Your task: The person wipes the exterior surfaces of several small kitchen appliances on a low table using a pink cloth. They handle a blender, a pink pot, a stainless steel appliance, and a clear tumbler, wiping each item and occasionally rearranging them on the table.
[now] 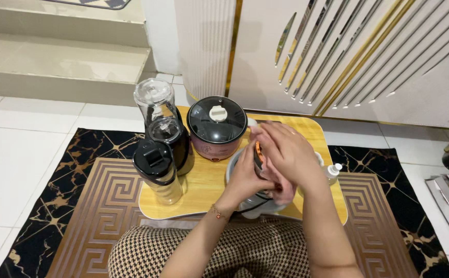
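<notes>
Two bare hands meet over one white appliance (245, 203) that sits at the near edge of a light wooden lap table (204, 185), right in front of the person. The left hand (245, 177) is curled around the appliance's upper part, where an orange strip shows beside the thumb. The right hand (286, 152) lies on top with fingers bent, pressing one pink cloth (281, 190) against it; the cloth bunches out below the palm. A dark cord (252, 207) trails along the appliance's front.

Three other appliances share the table. One pink rice cooker (216, 128) with a dark glass lid and white knob stands behind the hands. To its left is one black blender base carrying a clear jar (158, 110), and in front of that one clear blender cup with a black lid (157, 170). One small white spray bottle (332, 172) sits just right of the right forearm.

The table rests on one black and gold patterned rug (80, 206) over white floor tiles.
</notes>
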